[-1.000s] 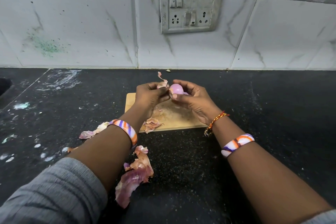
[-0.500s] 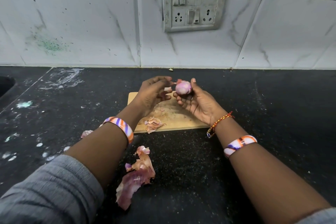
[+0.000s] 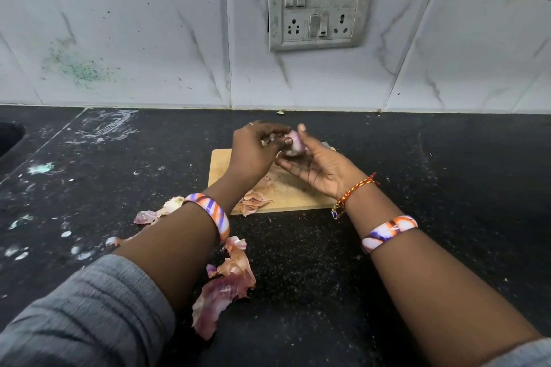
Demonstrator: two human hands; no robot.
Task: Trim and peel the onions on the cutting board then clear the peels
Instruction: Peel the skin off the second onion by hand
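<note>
A small purple onion (image 3: 294, 144) is held above the far part of the wooden cutting board (image 3: 286, 194). My right hand (image 3: 320, 165) cups it from below, thumb up on its far side. My left hand (image 3: 253, 152) pinches at the onion's left side with its fingertips, where a scrap of skin shows. A small heap of peels (image 3: 253, 201) lies on the board's near left corner. More peels (image 3: 226, 286) lie on the black counter by my left forearm, and others (image 3: 158, 211) to its left.
The black counter (image 3: 447, 188) is speckled with white smears on the left. A tiled wall with a switch and socket plate (image 3: 319, 6) rises behind. A dark sink edge (image 3: 9, 137) shows at far left.
My left hand, drawn slightly away from the onion half a second ago, has closed back onto its left side. The onion has turned in my right hand and both hands have shifted a little.
</note>
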